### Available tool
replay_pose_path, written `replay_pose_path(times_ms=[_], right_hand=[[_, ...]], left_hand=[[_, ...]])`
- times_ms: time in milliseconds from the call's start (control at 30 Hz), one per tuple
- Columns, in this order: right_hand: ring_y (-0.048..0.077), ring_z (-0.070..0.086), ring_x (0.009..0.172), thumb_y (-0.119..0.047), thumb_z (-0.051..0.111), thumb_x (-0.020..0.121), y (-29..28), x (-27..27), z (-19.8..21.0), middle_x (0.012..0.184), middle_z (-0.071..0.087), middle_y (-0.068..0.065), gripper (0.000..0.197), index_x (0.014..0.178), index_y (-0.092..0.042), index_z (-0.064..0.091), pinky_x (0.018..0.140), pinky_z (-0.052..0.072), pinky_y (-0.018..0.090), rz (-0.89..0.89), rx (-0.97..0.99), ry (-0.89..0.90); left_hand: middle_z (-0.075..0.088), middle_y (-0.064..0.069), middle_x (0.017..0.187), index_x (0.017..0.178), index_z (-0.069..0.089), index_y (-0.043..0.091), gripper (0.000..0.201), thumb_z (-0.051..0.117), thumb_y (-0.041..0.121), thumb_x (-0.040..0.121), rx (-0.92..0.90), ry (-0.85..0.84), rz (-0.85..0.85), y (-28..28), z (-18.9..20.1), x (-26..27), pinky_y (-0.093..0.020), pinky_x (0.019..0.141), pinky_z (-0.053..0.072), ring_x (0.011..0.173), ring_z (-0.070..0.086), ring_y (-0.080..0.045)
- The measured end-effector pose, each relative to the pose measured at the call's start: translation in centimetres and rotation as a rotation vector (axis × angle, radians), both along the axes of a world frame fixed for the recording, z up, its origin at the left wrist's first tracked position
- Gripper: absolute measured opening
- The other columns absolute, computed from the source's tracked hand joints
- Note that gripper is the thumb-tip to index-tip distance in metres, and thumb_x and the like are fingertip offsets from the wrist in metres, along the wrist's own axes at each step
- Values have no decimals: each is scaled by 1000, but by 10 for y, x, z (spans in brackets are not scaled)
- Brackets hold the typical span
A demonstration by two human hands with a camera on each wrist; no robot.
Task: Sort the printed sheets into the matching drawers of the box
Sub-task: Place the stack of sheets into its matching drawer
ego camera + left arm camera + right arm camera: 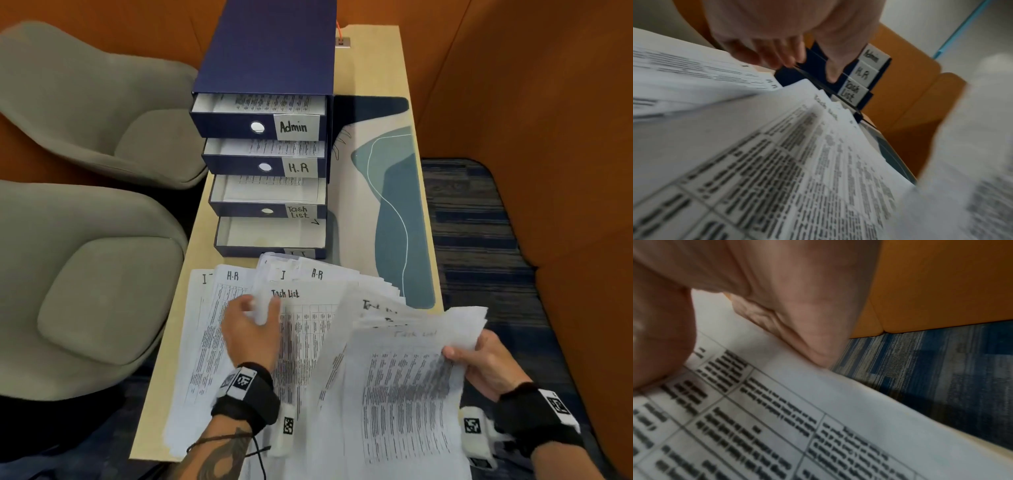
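A dark blue drawer box (270,51) stands on the table with all its drawers pulled out in steps: Admin (298,127), H.R (298,168), Task List (297,211), and a bottom drawer (270,236) whose label is mostly hidden. Printed sheets (212,325) lie fanned out in front of it, headed H.R, Task List and I. My left hand (262,303) pinches the curled top-left corner of a Task List sheet (301,318). My right hand (462,346) grips a lifted stack of sheets (404,387) by its right edge, thumb (663,337) on top.
Two grey armchairs (102,113) stand close along the table's left edge. A desk mat with teal shapes (394,205) lies to the right of the box. Orange padded walls enclose the booth, and blue carpet (479,240) runs past the table's right edge.
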State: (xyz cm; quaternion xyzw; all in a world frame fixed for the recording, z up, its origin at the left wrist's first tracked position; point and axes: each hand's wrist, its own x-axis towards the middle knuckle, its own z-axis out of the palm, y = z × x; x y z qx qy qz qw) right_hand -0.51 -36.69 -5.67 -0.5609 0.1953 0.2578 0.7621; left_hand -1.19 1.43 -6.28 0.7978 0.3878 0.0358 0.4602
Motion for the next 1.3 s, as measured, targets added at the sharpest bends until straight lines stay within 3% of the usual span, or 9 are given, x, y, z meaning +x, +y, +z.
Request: replay_pose_path(times_ms=[167, 367, 467, 533, 667, 933, 1067, 1167, 1300], right_hand=[[47, 69, 110, 15, 61, 77, -3, -1, 1, 123, 67, 35, 54, 130, 10, 56, 85, 62, 50, -19, 6, 11], [52, 67, 110, 15, 66, 76, 5, 5, -2, 119, 67, 38, 47, 123, 16, 60, 88, 61, 52, 27, -15, -25], [52, 67, 111, -4, 93, 65, 7, 9, -2, 120, 66, 38, 63, 118, 15, 65, 91, 60, 52, 83, -23, -44], [48, 66, 116, -17, 100, 57, 11, 14, 1, 124, 66, 34, 79, 123, 9, 66, 97, 57, 51, 129, -26, -69], [35, 61, 129, -13, 91, 59, 24, 23, 1, 141, 63, 17, 86, 137, 5, 59, 111, 46, 51, 167, -15, -102], [54, 63, 116, -25, 104, 49, 25, 15, 0, 122, 65, 39, 99, 126, 15, 57, 100, 52, 62, 79, -11, -130], [45, 69, 109, -33, 106, 36, 18, 7, 6, 116, 70, 32, 106, 122, 9, 61, 85, 63, 48, 48, -75, -119], [42, 72, 105, -27, 105, 39, 15, 5, 7, 116, 70, 32, 103, 124, 9, 59, 78, 64, 41, 26, -68, -86], [43, 72, 104, -10, 100, 52, 6, 1, 5, 116, 70, 33, 84, 123, 10, 59, 81, 64, 42, 3, -81, -83]], left_hand=[[63, 7, 90, 99, 63, 20, 32, 80, 44, 86, 64, 286, -87, 19, -16, -4, -36, 83, 51, 93, 64, -24], [68, 16, 84, 86, 60, 36, 22, 77, 50, 87, 244, 127, -148, 20, 7, -26, -28, 75, 46, 77, 62, -14], [69, 13, 84, 79, 68, 34, 19, 85, 27, 84, 261, -139, -232, 19, 11, -38, -12, 74, 47, 79, 65, -8], [74, 7, 88, 82, 65, 30, 20, 77, 18, 92, 4, -131, -337, 13, 13, -36, -9, 69, 50, 83, 69, -4], [81, -5, 100, 110, 68, 12, 12, 59, 7, 104, -477, -59, -583, -11, 27, -25, -40, 86, 62, 96, 77, -25], [54, 3, 52, 53, 56, 4, 39, 82, -4, 81, -612, -130, -270, -35, 20, -17, -21, 50, 43, 49, 46, -7], [60, -8, 67, 66, 61, -8, 56, 94, 36, 72, -674, -116, -193, -28, 16, -9, -31, 68, 57, 63, 57, -16], [64, 1, 54, 55, 65, 7, 40, 77, 19, 91, -655, -84, -217, -25, 18, -8, -19, 55, 49, 50, 59, -10], [79, -19, 92, 92, 78, -4, 23, 71, 17, 97, -643, -88, -171, -16, 11, -3, -38, 88, 62, 93, 76, -34]])
